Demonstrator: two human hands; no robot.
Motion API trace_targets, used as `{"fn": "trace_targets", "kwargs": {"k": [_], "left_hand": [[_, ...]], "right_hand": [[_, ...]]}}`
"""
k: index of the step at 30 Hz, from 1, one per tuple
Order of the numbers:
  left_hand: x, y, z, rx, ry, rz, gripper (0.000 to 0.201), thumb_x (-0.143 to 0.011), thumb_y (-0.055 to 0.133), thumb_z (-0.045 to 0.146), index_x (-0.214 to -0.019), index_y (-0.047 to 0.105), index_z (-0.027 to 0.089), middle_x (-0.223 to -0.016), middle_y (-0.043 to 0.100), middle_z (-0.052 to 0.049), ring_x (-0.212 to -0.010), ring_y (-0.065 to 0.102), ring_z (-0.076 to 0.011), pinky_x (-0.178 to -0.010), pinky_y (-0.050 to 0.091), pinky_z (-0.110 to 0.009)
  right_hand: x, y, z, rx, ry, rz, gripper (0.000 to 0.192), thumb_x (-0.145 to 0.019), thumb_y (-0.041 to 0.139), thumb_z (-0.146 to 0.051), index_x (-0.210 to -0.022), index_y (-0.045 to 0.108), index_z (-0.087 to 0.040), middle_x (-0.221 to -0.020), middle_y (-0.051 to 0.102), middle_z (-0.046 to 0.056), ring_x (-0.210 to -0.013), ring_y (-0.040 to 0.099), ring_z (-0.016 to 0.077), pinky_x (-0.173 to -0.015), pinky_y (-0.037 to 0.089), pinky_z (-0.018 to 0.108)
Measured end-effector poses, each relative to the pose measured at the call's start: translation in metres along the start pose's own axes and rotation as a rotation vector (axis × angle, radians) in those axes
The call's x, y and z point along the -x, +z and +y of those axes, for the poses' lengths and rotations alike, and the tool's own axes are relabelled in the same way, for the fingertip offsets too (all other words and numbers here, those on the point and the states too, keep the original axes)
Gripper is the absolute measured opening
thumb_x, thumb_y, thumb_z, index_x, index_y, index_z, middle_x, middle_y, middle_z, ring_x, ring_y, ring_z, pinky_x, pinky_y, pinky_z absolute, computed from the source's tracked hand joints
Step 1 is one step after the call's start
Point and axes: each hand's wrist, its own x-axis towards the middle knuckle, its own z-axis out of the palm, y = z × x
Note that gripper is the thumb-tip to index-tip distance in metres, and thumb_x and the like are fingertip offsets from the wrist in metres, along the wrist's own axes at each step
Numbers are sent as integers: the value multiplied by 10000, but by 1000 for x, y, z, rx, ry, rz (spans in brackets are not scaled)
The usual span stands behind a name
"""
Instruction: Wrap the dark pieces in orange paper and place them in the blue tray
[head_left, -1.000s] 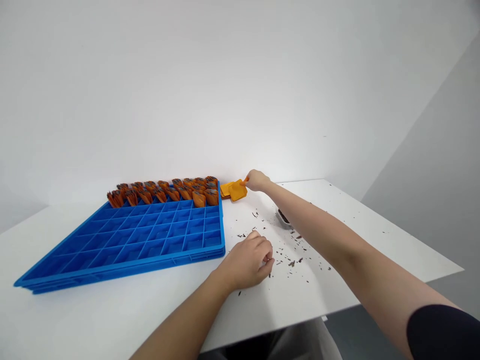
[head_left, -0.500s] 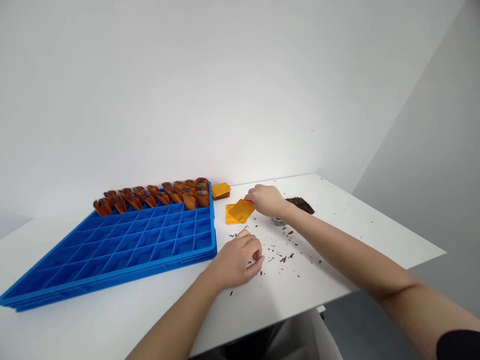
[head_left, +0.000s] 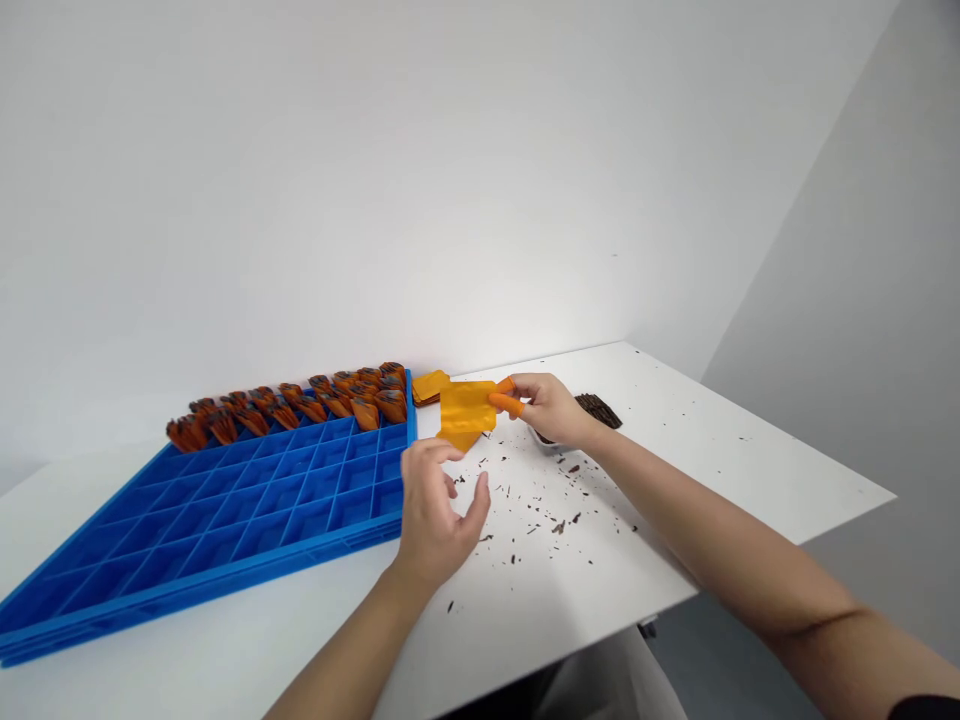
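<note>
An orange paper square [head_left: 466, 412] is held up in the air just past the right end of the blue tray [head_left: 225, 505]. It is pinched at its right edge by the fingers [head_left: 507, 402] of the right hand [head_left: 551, 408], which are clamped together on it; two of them wear orange finger covers. The left hand [head_left: 435, 510] is raised just below the paper, its fingers spread apart and holding nothing.

The paper is held by one edge only, so it could bend, droop or slip out of the pinch. If it is grabbed too hard by the left hand, it could be creased or torn.

Dark tea-like bits [head_left: 551, 515] are scattered on the bench [head_left: 720, 450] to the right of the tray, and a small dish [head_left: 544, 437] heaped with more dark bits [head_left: 598, 408] sits right under the right wrist. The dish could be knocked by the wrist, and more bits would be spilled.

The filled orange wraps [head_left: 300, 405] in the tray's far rows could be bumped by a low arm. The spare paper stack [head_left: 427, 387] by the tray's far right corner could be pushed askew.
</note>
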Motion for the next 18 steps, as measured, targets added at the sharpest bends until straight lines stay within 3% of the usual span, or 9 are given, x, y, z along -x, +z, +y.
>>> {"fn": "trace_targets", "kwargs": {"k": [3,5,7,10,12,15,18], "left_hand": [[-4,-1,-1,43,-94,185,573,-887,777,331,-1369,478,253,-1331,452,-137,-1052,563,-235,-739,580,-352],[-7,-3,-2,103,-141,182,633,-887,789,381,-1426,478,262,-1379,428,-147,-1201,533,-275,-780,601,-354],[-9,-5,-1,176,-157,113,499,-936,741,402,-1376,551,263,-1364,466,-136,-1237,540,-279,-831,604,-363],[-10,-10,2,248,-110,54,238,-1018,639,361,-1225,669,247,-1224,593,-96,-1121,618,-244,-935,568,-397],[-11,-14,4,270,-81,38,151,-1034,620,324,-1124,705,237,-1068,651,-59,-972,646,-210,-887,555,-366],[-13,-20,6,291,-87,-45,142,-1029,633,308,-937,697,220,-860,632,-11,-756,603,-159,-699,510,-291],[-16,-22,4,274,-85,-129,178,-1016,654,323,-879,696,218,-818,623,-5,-744,598,-156,-677,492,-284]], "right_hand": [[4,7,5,-315,62,-47,339,-881,783,-548,-923,743,-214,-867,759,31,-686,629,124,-628,500,270],[8,15,5,-444,118,-82,346,-832,836,-536,-889,726,-213,-838,763,32,-663,635,118,-523,428,231],[12,25,3,-533,156,-140,356,-803,866,-525,-855,710,-209,-823,766,30,-666,657,121,-484,389,212],[20,39,-3,-629,153,-274,380,-769,896,-523,-864,721,-198,-852,768,26,-735,712,146,-620,536,257],[23,45,-6,-650,138,-354,402,-757,902,-534,-891,740,-191,-868,759,25,-780,721,159,-751,594,319],[25,46,-6,-580,97,-412,370,-783,888,-518,-895,749,-193,-890,730,15,-828,687,156,-798,589,330],[23,40,-5,-410,4,-427,299,-840,855,-473,-889,743,-200,-899,686,1,-824,628,139,-783,552,306]]}}
